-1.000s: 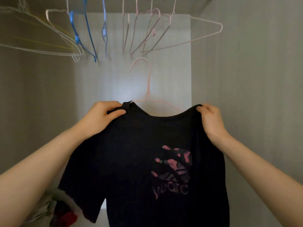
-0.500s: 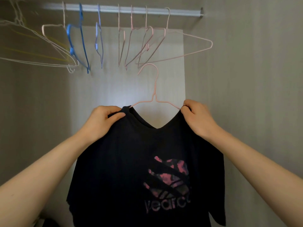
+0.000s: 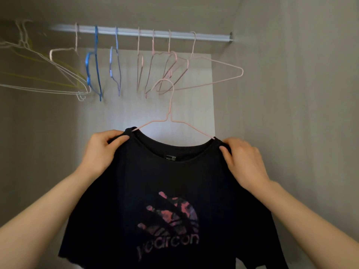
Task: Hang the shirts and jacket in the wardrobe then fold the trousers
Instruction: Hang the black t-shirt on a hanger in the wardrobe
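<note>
A black T-shirt point(image 3: 174, 191) with a pink and purple print on its chest hangs on a pink wire hanger point(image 3: 169, 111) in front of me, inside the wardrobe. My left hand point(image 3: 103, 150) pinches the shirt's left shoulder at the collar. At the other shoulder my right hand point(image 3: 244, 162) grips the fabric where the hanger's arm goes in. The hanger's hook is free in the air, well below the silver rail point(image 3: 211, 36).
Several empty wire hangers hang on the rail: pink ones point(image 3: 219, 74) in the middle, blue ones point(image 3: 96, 74), white and yellow ones point(image 3: 38, 82) at the left. Grey wardrobe walls point(image 3: 301, 113) close in on both sides, with a pale back panel point(image 3: 194, 109) behind.
The shirt on its hanger has been raised and the view has tilted up, showing the rail. My right hand slid outward along the shoulder, and the collar now sits spread on the hanger.
</note>
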`<move>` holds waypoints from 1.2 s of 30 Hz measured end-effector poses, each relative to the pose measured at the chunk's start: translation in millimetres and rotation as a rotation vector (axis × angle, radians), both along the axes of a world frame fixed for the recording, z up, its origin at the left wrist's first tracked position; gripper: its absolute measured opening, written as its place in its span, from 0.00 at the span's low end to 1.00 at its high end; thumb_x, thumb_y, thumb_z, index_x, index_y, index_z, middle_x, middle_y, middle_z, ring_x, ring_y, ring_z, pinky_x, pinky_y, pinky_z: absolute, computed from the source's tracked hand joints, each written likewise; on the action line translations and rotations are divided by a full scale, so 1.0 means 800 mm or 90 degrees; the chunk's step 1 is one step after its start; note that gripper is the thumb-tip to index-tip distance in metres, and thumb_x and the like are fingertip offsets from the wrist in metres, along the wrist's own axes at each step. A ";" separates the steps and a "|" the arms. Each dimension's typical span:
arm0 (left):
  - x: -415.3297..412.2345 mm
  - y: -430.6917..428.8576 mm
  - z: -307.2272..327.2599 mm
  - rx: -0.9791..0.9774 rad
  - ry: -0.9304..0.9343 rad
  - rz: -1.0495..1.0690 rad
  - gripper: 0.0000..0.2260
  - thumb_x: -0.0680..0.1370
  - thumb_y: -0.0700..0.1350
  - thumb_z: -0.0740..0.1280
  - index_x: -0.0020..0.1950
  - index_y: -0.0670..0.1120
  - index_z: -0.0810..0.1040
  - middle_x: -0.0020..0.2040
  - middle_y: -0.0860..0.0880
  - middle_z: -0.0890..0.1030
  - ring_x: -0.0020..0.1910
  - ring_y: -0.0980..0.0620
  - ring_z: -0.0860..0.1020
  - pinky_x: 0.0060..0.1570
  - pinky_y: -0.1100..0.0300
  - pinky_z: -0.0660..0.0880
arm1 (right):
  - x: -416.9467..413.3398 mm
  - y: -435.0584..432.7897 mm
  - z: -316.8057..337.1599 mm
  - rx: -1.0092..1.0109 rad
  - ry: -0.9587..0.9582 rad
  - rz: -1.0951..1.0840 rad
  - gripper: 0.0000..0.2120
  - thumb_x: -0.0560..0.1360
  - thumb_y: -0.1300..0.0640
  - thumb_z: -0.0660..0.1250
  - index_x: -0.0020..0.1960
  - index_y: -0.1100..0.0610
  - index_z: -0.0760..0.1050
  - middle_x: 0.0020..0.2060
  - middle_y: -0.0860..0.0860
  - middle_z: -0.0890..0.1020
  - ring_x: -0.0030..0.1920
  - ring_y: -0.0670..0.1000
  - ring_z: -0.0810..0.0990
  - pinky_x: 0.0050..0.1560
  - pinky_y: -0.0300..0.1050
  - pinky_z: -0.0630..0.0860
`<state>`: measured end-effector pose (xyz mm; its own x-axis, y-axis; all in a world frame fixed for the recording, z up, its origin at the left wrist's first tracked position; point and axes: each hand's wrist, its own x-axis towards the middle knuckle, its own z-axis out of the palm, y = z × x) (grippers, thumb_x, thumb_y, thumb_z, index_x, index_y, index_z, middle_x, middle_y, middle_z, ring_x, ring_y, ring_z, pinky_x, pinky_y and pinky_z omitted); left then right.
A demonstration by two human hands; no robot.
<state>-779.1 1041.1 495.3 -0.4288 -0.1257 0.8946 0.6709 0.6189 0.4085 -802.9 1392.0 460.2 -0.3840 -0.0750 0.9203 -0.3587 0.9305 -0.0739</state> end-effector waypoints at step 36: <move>-0.115 0.031 0.008 -0.048 -0.140 0.143 0.11 0.82 0.50 0.62 0.58 0.49 0.83 0.51 0.47 0.84 0.52 0.43 0.79 0.53 0.48 0.76 | 0.031 0.034 0.014 -0.349 -0.281 0.350 0.14 0.80 0.53 0.62 0.41 0.57 0.80 0.37 0.57 0.82 0.36 0.47 0.78 0.40 0.44 0.75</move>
